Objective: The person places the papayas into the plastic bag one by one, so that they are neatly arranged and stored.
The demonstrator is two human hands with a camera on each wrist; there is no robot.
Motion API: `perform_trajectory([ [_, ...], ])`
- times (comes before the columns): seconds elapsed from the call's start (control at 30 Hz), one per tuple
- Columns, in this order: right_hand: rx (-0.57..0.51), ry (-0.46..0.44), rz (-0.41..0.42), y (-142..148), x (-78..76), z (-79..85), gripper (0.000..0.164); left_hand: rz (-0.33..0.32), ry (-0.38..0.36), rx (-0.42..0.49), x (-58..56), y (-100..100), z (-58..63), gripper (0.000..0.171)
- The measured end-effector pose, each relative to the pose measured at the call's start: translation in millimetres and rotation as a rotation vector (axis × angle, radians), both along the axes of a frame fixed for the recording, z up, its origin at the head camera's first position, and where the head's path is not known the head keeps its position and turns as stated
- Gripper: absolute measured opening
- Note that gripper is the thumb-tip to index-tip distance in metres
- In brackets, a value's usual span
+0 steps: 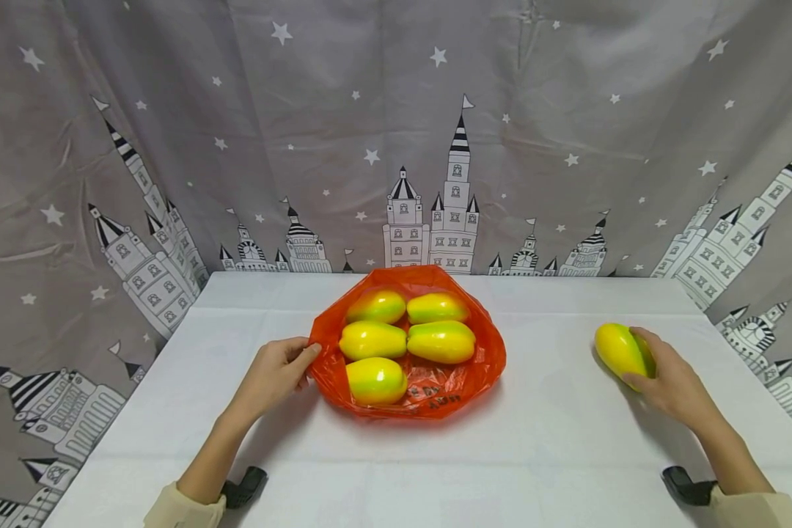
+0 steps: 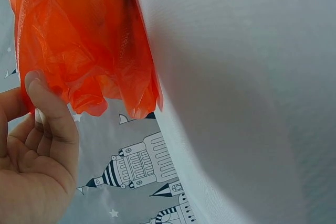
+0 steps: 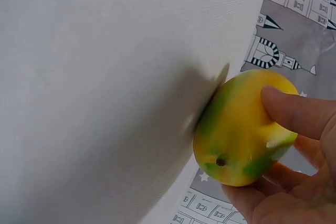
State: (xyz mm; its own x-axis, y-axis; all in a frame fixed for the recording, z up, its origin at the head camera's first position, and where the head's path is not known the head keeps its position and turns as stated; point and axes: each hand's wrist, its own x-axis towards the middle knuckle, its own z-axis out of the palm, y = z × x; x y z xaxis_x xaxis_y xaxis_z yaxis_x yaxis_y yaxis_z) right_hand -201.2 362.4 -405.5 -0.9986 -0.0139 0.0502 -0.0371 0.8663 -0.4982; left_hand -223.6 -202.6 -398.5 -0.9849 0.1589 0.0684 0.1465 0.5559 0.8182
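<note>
A red plastic bag lies spread on the table with its mouth wide, several yellow-green mangoes resting inside it. My left hand pinches the bag's left edge between thumb and fingers; in the left wrist view the thumb presses the thin red plastic. Off to the right of the bag, my right hand grips a single mango, thumb on one side and fingers around the other. The right wrist view shows this mango close against the white tabletop, its dark stem spot facing the camera.
The table has a white cloth over it. Behind and at both sides hangs a grey curtain printed with castles and stars. A black wrist strap sits on the left forearm, another black strap on the right.
</note>
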Motion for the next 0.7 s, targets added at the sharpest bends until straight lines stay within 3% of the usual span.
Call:
perform_trajectory([
  [0.23,-0.015,-0.027,0.002,-0.4,2.7,-1.1,0.08,-0.001,-0.001,-0.007,0.1,0.5,1.4,0.021],
  [0.7,-0.016,0.005,0.01,-3.2,7.1,-1.7,0.076,0.0,-0.006,-0.007,0.1,-0.9,1.4,0.023],
])
